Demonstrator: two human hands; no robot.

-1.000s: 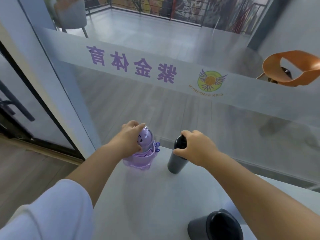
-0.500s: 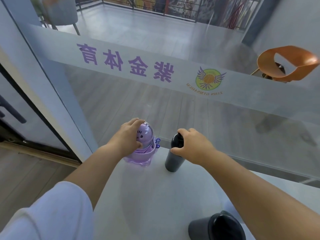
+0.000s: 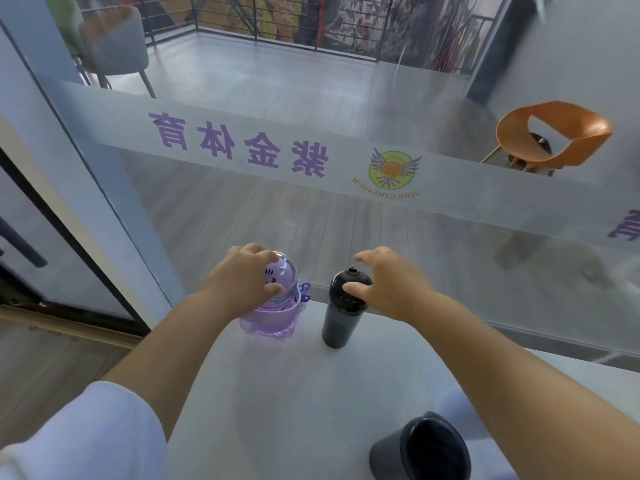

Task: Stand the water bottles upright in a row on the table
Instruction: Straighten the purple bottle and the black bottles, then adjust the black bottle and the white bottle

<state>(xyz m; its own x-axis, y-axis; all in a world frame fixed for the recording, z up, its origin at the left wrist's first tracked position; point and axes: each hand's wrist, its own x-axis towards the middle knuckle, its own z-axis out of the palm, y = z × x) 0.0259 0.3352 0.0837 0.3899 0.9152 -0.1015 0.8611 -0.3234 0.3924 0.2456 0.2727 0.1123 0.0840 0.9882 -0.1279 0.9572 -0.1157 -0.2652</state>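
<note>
A purple see-through bottle (image 3: 277, 318) with a domed lid stands upright at the far left corner of the white table (image 3: 277, 410). My left hand (image 3: 247, 280) grips its lid from the left. Just right of it stands a slim black bottle (image 3: 341, 311), upright. My right hand (image 3: 389, 285) hovers at its cap with fingers spread, thumb near the cap, not closed around it. A third dark grey bottle (image 3: 420, 448) with a black lid stands near the table's front, under my right forearm.
A glass wall with a frosted band (image 3: 311, 157) of purple characters runs along the table's far edge. The table's left edge drops to a wooden floor (image 3: 52, 368). Beyond the glass stand an orange chair (image 3: 554, 136) and a grey chair (image 3: 114, 39).
My right hand has let go of the black bottle's cap and spread its fingers. My left hand stays on the purple bottle's lid. Both bottles remain upright.
</note>
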